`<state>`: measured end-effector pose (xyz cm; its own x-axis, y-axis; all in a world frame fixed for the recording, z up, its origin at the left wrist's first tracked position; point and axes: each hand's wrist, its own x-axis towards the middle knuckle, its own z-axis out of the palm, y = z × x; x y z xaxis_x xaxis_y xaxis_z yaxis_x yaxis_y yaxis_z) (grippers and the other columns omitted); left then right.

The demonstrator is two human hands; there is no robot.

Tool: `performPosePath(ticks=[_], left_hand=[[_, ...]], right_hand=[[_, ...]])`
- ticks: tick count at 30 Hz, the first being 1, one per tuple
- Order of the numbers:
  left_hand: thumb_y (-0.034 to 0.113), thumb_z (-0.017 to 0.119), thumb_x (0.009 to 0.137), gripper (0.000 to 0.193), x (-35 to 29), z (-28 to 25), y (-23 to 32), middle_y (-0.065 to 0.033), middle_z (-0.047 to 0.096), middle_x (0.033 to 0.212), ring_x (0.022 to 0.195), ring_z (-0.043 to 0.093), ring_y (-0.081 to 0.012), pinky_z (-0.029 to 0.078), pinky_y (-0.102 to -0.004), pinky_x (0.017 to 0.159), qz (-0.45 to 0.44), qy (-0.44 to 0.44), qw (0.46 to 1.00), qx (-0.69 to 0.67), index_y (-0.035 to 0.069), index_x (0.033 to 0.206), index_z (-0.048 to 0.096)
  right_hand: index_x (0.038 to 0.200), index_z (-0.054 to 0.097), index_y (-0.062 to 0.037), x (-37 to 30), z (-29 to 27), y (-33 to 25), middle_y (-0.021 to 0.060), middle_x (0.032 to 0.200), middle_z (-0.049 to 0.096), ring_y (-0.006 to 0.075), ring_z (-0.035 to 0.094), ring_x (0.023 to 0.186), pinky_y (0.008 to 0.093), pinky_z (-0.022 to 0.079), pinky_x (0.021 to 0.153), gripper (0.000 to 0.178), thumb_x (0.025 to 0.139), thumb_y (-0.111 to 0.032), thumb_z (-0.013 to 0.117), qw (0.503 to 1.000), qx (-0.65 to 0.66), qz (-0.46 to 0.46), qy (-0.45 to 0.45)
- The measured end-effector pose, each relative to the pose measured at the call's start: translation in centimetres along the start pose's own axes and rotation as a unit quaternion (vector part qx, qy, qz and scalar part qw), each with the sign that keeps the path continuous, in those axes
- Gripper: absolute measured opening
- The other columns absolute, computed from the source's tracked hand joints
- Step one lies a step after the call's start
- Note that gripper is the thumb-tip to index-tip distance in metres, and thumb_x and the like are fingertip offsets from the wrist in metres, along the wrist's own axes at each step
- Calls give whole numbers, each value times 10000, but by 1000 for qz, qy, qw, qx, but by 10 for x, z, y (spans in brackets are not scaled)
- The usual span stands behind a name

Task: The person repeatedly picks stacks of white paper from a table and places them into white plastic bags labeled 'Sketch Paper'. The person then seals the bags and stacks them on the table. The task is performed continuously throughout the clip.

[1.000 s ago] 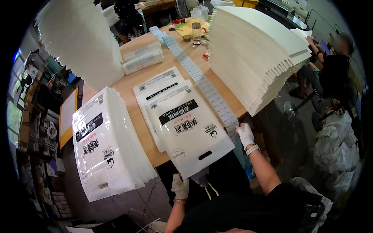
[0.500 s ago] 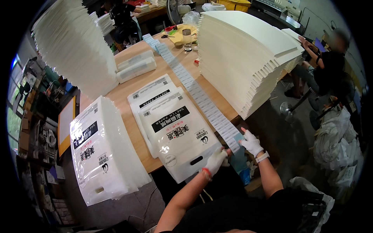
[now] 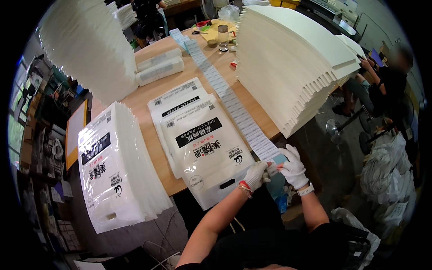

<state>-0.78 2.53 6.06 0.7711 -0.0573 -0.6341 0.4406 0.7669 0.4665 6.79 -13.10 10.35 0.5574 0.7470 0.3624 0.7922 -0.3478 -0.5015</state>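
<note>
A long strip of printed labels (image 3: pixel 227 96) on pale blue backing runs diagonally across the table to its near right edge. My left hand (image 3: pixel 256 175), in a white glove with bare fingertips, is closed at the strip's near end. Beside it my right hand (image 3: pixel 293 168), gloved the same way, pinches the strip's end, where bare blue backing hangs past the edge. Just left of my hands lies a printed clear plastic pack of white paper (image 3: pixel 202 173) with a handle slot, overlapping another similar pack (image 3: pixel 157 118). What exactly lies between my fingertips is too small to tell.
A pile of printed plastic bags (image 3: pixel 103 193) stands at the left. Tall stacks of white paper rise at the far left (image 3: pixel 85 54) and right (image 3: pixel 279 67). Rolled packs (image 3: pixel 159 72), a glass (image 3: pixel 223 38) and scissors (image 3: pixel 198 32) are further back. A person (image 3: pixel 382 76) sits at the right.
My right hand has come in closer to my left hand, its fingers turning onto the strip's near end. The whole view has shifted slightly.
</note>
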Motion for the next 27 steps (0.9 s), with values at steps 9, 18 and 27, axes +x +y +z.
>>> performPosePath(ticks=[9, 18, 27], left_hand=[[185, 538, 847, 124, 1, -2, 2, -12, 440, 573, 410, 384, -101, 424, -269, 386, 54, -33, 993, 96, 63, 841, 514], [278, 518, 877, 412, -16, -40, -4, -154, 579, 989, 810, 609, -192, 506, -307, 641, 236, 62, 886, 395, 2, 1165, 416], [313, 494, 879, 351, -125, -173, -64, -169, 604, 1003, 972, 577, -330, 453, -395, 803, 214, 245, 867, 378, 90, 1148, 460]], right_hand=[[791, 656, 15, 8, 9, -5, 113, 1184, 538, 306, 438, 1164, 440, 350, 985, 166, 626, 19, 639, 956, 211, 205, -6], [814, 615, 4, 88, 26, -56, 75, 873, 611, 146, 579, 729, 300, 469, 727, 125, 738, 46, 526, 966, 226, 115, 45], [831, 634, -55, 275, 260, -94, 64, 671, 605, 120, 541, 581, 267, 435, 558, 130, 788, -149, 554, 921, 312, 174, -154]])
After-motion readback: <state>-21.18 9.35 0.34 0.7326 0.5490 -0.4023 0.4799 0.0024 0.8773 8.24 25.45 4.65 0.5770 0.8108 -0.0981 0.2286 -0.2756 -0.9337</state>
